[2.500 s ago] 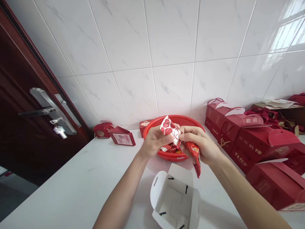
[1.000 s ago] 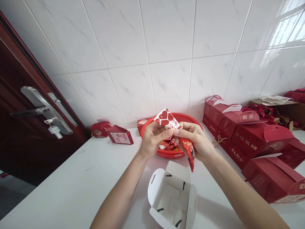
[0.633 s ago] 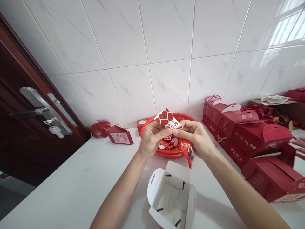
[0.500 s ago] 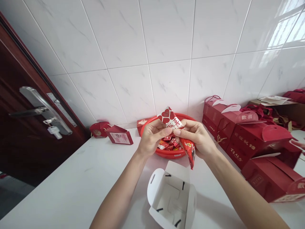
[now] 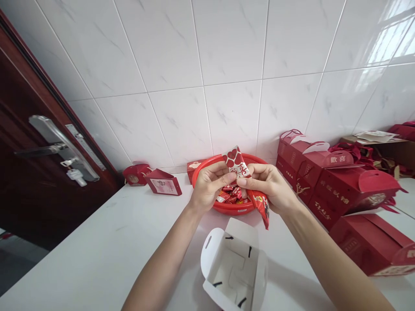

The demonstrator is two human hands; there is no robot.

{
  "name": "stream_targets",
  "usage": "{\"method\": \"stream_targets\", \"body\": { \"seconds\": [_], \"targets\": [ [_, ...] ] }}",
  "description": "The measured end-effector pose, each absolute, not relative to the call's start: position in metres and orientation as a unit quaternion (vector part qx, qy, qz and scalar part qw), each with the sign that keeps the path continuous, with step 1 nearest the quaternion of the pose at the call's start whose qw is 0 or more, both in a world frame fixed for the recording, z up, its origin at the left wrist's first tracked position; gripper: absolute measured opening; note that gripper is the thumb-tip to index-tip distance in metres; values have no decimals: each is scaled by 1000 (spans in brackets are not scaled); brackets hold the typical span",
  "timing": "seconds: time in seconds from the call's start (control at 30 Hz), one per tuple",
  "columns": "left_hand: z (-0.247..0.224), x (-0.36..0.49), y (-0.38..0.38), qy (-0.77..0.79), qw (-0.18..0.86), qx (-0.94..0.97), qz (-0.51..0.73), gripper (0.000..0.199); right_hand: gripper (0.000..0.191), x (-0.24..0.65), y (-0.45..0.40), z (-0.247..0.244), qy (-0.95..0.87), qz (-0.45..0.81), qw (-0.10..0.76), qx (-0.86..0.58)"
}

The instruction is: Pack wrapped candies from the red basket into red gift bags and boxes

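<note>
My left hand is closed, its thumb and fingers pinching a white packet with red hearts. Close against it, my right hand is closed too, thumb on the lower edge of that packet. A red snack packet hangs below the right thumb, held in the right hand. Behind and under both hands stands a red plastic basket with several red-wrapped candies. Nearer me, an open box with a white inside stands on the table, its flaps spread and nothing visible in it.
Red gift boxes are stacked along the right, one more red box in front of them. A small red box and a triangular red box stand at the back left. A tiled wall closes off the table behind; a door is at left.
The two packets have shifted slightly to the right and tilted a little, still between my hands. The view has moved slightly. The basket and open box stay in place.
</note>
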State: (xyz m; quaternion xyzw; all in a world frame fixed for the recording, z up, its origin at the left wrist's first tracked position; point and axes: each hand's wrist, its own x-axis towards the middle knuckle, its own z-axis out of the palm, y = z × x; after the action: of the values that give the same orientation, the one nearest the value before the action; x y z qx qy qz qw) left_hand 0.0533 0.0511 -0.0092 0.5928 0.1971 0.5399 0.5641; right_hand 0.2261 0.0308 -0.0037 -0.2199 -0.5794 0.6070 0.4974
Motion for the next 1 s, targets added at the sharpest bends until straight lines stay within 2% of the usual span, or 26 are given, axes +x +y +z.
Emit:
{"method": "stream_targets", "body": {
  "seconds": [0.27,0.5,0.63,0.73,0.9,1.0],
  "targets": [
    [-8,45,52,233,519,607,554,29,37,229,31,0,-605,565,482,-287],
    [-11,48,52,211,558,568,567,47,38,234,31,2,-617,547,492,-279],
    [-10,51,48,169,592,552,562,42,40,234,33,0,-612,600,464,-223],
    [-9,46,48,212,570,578,544,40,37,240,34,3,-635,552,476,-254],
    [-8,41,48,249,548,647,468,49,39,248,34,9,-649,474,519,-291],
    [-8,47,45,260,522,663,469,32,41,248,33,9,-629,450,557,-304]
  ]
}}
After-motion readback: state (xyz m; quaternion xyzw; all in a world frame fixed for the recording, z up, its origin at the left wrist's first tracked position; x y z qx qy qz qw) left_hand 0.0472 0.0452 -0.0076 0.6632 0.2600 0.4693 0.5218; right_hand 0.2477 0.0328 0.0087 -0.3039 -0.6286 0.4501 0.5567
